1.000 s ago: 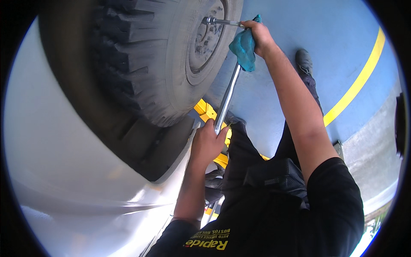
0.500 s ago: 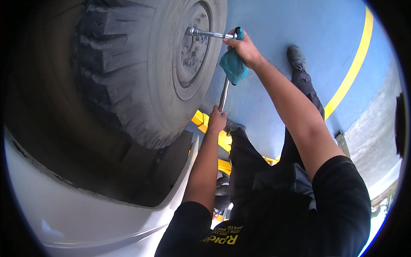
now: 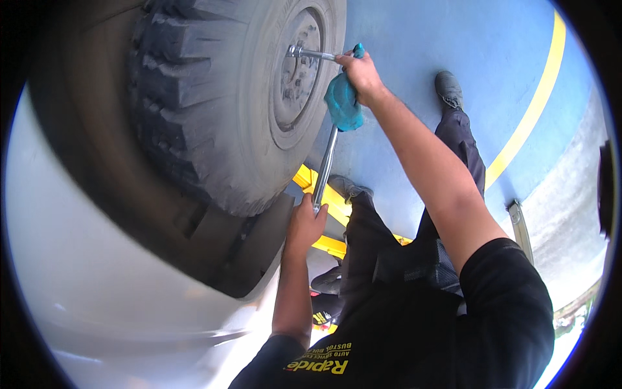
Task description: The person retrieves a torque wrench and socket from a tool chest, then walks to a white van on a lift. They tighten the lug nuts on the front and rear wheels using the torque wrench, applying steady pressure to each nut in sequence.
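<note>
Your right hand [image 3: 361,72] is closed around the bend of a metal lug wrench [image 3: 324,165], with a teal rag [image 3: 342,105] bunched between palm and steel; the rag hangs down just under your fist. Your left hand [image 3: 306,222] is wrapped shut around the lower end of the same wrench, fingers curled over the bar. The wrench is L-shaped. Its long arm runs from your left hand up and slightly right to your right hand, steep, close to vertical in the view. From the bend its short arm points left and a little up, into the wheel [image 3: 299,71], and its socket end sits on the hub among the lug nuts. So the long axis lies roughly parallel to the wheel face, just in front of it, and the working end points straight at the hub. The wheel carries a dusty, chunky-treaded tyre [image 3: 194,110], set under a white vehicle body [image 3: 97,285] that fills the left side. Behind the wrench's lower half a yellow metal piece [image 3: 330,198] shows, near your left hand. Your dark trousers and grey shoe [image 3: 448,87] stand on a blue floor [image 3: 414,39] with a curved yellow line [image 3: 531,110] to the right.
</note>
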Available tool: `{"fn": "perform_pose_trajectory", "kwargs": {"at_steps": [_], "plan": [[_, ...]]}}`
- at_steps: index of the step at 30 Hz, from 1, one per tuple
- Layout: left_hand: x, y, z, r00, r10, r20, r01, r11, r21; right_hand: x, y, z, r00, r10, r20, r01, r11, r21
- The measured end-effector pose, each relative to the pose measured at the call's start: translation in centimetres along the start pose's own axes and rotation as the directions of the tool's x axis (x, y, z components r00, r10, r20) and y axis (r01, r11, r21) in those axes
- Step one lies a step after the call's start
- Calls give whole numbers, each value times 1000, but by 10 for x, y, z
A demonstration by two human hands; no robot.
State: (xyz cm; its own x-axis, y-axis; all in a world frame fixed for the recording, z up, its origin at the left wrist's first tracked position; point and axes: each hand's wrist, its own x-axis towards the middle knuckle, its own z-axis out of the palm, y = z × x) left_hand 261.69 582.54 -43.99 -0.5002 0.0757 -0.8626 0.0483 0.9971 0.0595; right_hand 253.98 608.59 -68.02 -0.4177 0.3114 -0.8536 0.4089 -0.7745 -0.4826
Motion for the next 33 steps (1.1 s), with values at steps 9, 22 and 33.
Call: {"fn": "perform_pose_trajectory", "kwargs": {"at_steps": [9, 22, 33], "plan": [[32, -29, 53, 992, 43, -117, -47, 999, -25, 8, 13, -6, 999, -43, 11, 44, 996, -71], [61, -62, 92, 932, 125, -341, -99, 991, 93, -15, 2, 14, 971, 51, -233, -82, 989, -124], [87, -82, 108, 921, 171, -349, -140, 984, 114, 26, 39, 14, 977, -121, -176, 99, 987, -125]]}}
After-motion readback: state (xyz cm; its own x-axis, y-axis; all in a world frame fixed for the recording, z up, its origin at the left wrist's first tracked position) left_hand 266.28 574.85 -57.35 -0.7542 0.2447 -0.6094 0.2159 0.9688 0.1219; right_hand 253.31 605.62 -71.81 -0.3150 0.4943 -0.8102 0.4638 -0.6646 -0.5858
